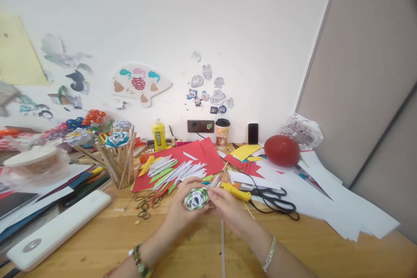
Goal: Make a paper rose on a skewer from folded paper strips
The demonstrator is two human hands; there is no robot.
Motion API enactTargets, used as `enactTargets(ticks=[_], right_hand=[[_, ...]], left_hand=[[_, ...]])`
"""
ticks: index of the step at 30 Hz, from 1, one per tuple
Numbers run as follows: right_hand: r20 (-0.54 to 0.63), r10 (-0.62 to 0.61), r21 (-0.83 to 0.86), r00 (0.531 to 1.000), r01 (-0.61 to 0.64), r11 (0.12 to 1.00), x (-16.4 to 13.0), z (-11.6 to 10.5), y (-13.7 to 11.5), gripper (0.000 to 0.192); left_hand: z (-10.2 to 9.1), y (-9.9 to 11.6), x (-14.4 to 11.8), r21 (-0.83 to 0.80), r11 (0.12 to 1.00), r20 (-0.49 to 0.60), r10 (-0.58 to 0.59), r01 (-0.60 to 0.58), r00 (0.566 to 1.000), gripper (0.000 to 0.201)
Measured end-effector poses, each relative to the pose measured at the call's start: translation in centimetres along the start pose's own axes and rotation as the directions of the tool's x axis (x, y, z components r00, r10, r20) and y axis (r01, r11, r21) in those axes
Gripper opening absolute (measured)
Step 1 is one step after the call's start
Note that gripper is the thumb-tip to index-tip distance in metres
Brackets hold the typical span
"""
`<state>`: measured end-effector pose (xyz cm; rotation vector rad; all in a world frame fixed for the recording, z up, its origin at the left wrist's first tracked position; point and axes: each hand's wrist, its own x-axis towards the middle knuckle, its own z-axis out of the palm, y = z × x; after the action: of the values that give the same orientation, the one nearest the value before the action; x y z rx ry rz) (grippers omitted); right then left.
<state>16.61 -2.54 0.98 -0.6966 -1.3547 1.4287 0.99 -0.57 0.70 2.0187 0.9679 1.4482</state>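
A paper rose point(197, 199) in white, green and black sits in the middle of the view, just above the table. My left hand point(177, 210) is wrapped around its left side. Against the right edge of the rose, the fingers of my right hand point(230, 209) are pressed closed, and what lies between the fingertips is hidden. A yellow glue gun point(236, 192) lies just beyond my right hand. Black-handled scissors point(276, 200) rest to its right. Behind the rose, white and green paper strips point(182, 173) lie on red paper sheets point(210, 154).
Dark rubber bands point(144, 208) lie left of my hands. A jar of wooden sticks point(122, 171) with paper flowers, a yellow bottle point(159, 134), a lidded cup point(223, 134) and a red balloon point(282, 150) stand further back. White paper sheets point(348, 208) cover the right side.
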Motion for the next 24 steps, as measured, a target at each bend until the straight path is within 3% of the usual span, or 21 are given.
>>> enactTargets(ticks=[5,8,11,16,24], right_hand=[[-0.016,0.007,0.070,1.000,-0.006,0.998,0.3,0.0,0.5,0.031],[-0.078,0.060,0.040,0.995,-0.057,0.998,0.7,-0.6,1.1,0.042],[-0.128,0.028,-0.149,0.991,-0.047,0.988,0.7,-1.0,1.8,0.054],[-0.028,-0.104,-0.428,0.994,0.082,0.900,0.2,-0.5,2.2,0.056],[0.111,-0.033,-0.223,0.993,0.057,0.973,0.2,0.5,1.6,0.057]], left_hand=[[0.2,-1.2,-0.5,-0.044,0.998,0.045,-0.032,0.034,0.998,0.071],[0.2,-1.8,-0.5,0.081,0.997,0.085,-0.004,-0.003,0.996,0.058],[0.3,-2.5,-0.4,0.188,0.981,0.057,0.029,-0.039,0.998,0.045],[0.6,-3.6,-0.7,0.281,0.957,-0.004,0.079,-0.074,0.997,0.045],[1.1,-2.8,-1.4,0.259,0.964,0.016,0.055,-0.057,0.998,0.062]])
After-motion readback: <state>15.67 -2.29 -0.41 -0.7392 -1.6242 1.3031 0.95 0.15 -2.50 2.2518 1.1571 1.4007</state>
